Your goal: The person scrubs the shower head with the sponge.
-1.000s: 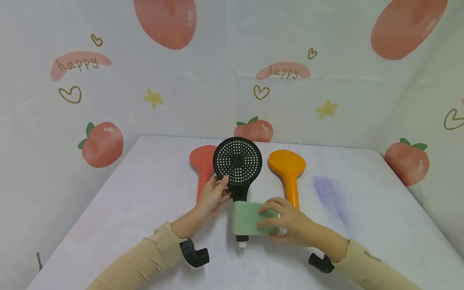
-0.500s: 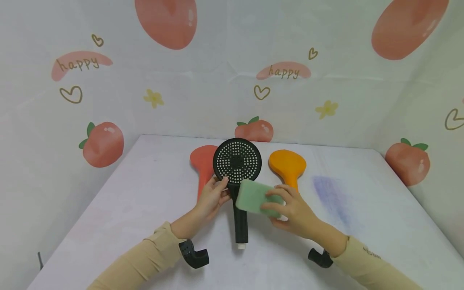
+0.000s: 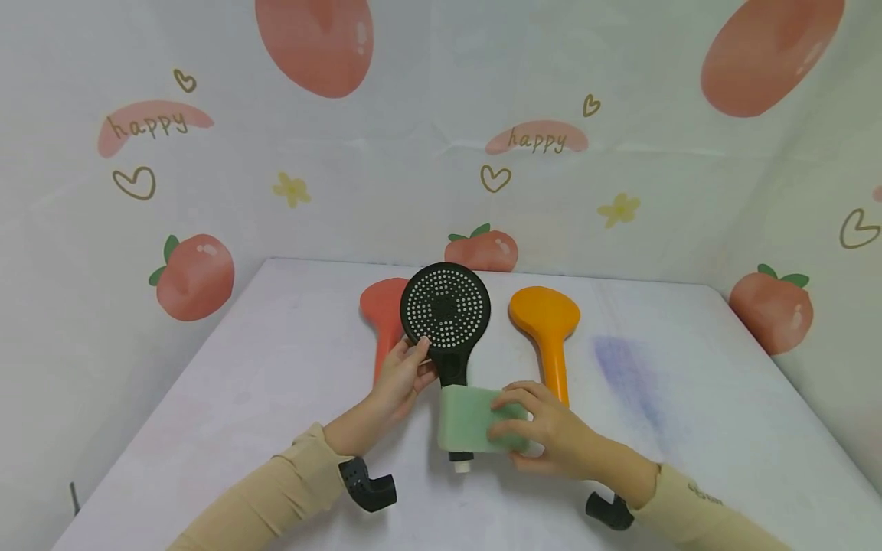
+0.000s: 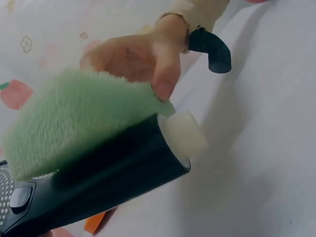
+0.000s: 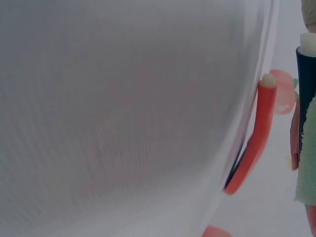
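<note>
half a second on: green sponge (image 3: 465,419) lower along black shower head's (image 3: 445,306) handle, sponge less tilted | left hand (image 3: 402,380) clamped on its neck, right hand (image 3: 551,426) on sponge | left wrist view alone shows grey button (image 4: 20,198) clearly | long axis fore-and-aft, perforated face far, white stub near | over desk (image 3: 696,436), overlapping red shower head (image 3: 379,306)

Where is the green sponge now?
In the head view, the green sponge is below centre, in the right hand, over the handle of the black shower head.
</note>
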A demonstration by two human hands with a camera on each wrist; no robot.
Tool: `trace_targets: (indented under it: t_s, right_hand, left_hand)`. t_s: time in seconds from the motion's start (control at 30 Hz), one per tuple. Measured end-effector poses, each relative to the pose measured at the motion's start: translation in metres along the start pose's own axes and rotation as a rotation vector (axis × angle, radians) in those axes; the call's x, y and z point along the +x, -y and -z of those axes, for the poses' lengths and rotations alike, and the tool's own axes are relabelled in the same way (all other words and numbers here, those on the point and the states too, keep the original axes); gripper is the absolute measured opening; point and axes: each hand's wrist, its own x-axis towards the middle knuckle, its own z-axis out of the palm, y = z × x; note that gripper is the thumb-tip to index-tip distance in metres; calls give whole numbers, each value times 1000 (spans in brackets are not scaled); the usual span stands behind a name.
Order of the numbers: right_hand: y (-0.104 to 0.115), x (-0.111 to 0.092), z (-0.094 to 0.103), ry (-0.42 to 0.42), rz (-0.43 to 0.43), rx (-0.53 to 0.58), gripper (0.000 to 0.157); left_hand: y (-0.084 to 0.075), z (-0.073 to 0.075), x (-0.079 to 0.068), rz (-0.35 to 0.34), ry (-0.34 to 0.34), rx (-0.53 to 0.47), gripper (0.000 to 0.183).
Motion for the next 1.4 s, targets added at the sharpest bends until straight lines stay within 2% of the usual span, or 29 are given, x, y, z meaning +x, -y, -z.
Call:
trace_targets:
  t_s: [0.1,0.3,0.47,0.77,1.0,1.4]
  right_hand:
    - [2,1,1,-7,18,22,21]
    - [-1,4,1,-81,34,21,22]
    - [-9,6,0,-136,-23,-17,14]
    - [-25,11,4,-283,-146,-132,29]
    - [-32,17,10,-372,-152,-125,28]
    - [-35,18,12,-402,-189,-64,28]
  left_hand:
    - [0,0,0,1,2,-9,39]
    - [1,1,0,2,26,-26,41]
    - [1,0,-1,17,53,-5,41]
    - [3,-3,-1,48,112,-44,38]
    - [4,-3,-2,52,133,-50,39]
    - [3,-2,-4,55,139,-37,40]
